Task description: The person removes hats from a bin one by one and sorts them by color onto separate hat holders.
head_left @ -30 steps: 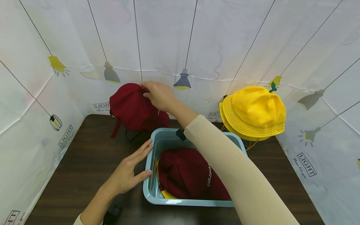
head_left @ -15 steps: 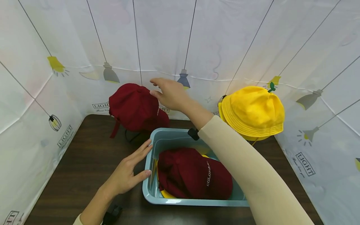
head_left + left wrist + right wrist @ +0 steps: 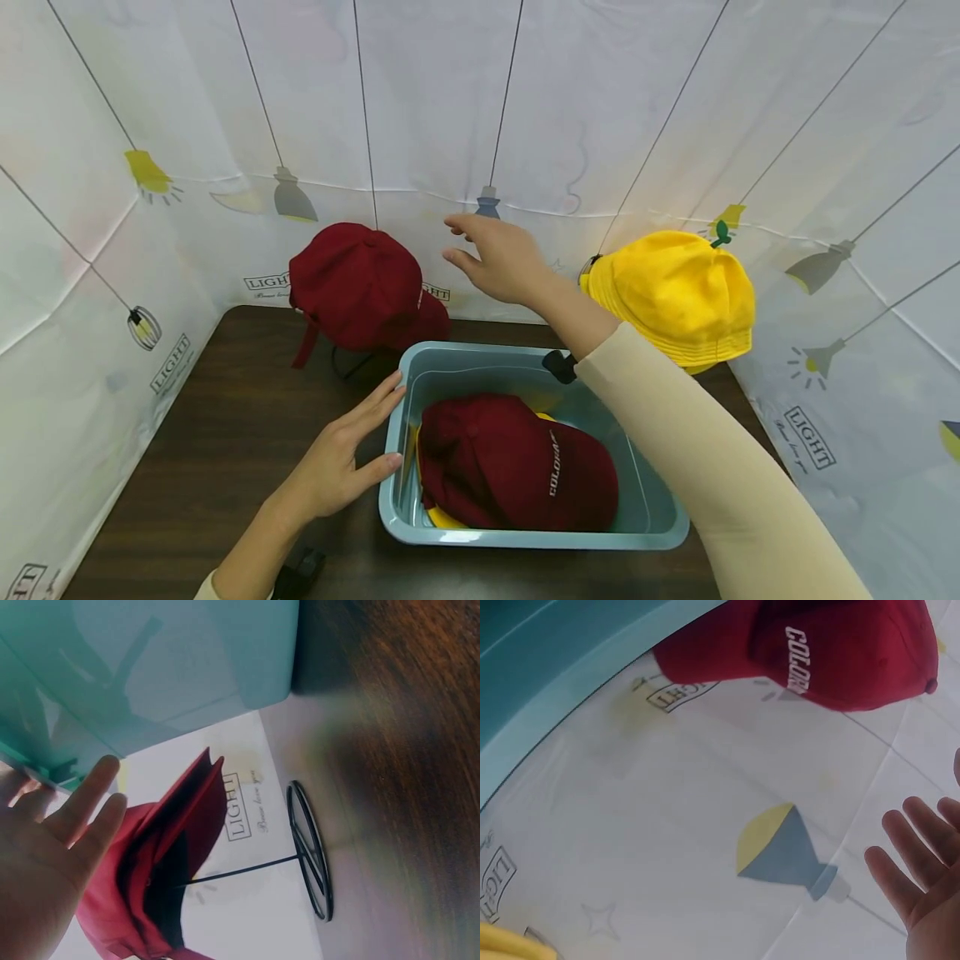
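At the back left, a dark red cap [image 3: 356,287] sits raised on a thin black stand [image 3: 309,851], which shows in the left wrist view. My right hand [image 3: 502,258] hangs in the air between that cap and a yellow bucket hat [image 3: 675,292] with a green sprout on top; its fingers are loosely bent and hold nothing. My left hand [image 3: 341,458] touches the left rim of a light blue plastic bin [image 3: 536,540] with spread fingers. Inside the bin a second dark red cap [image 3: 517,467] with white lettering lies over something yellow [image 3: 446,518], mostly hidden.
A dark wood table [image 3: 225,467] carries the bin and both stands. White sheeting [image 3: 420,100] printed with hanging lamps encloses the back and sides. My right sleeve [image 3: 712,450] passes over the bin's right side.
My right hand has come away from the top of the back-left red cap and moved right through the air. That cap stays on its stand; my left hand keeps its place.
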Tool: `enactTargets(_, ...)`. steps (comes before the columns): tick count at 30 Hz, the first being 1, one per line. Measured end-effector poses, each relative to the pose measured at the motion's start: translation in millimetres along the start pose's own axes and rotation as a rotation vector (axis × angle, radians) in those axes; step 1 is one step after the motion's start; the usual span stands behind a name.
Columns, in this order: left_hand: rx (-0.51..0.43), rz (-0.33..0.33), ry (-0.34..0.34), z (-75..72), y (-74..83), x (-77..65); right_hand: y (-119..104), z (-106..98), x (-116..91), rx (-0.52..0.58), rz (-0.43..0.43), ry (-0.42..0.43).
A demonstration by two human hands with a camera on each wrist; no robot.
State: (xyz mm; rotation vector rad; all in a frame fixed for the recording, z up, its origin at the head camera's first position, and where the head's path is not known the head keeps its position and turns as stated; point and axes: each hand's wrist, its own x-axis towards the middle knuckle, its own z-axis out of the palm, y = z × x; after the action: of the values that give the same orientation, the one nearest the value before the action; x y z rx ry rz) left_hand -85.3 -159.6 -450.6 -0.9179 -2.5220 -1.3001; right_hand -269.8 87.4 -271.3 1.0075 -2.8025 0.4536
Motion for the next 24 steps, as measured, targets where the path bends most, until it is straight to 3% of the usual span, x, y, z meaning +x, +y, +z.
enactTargets(10, -0.012, -0.004, -0.003, 0.6, -0.4, 0.1, 15.2, -10.0, -24.6, -0.006, 0.022, 0.007)
enactTargets(24, -0.01, 0.004, 0.005, 0.4, -0.3, 0.3, 17.4, -24.6, -57.4, -0.023, -0.004, 0.028)
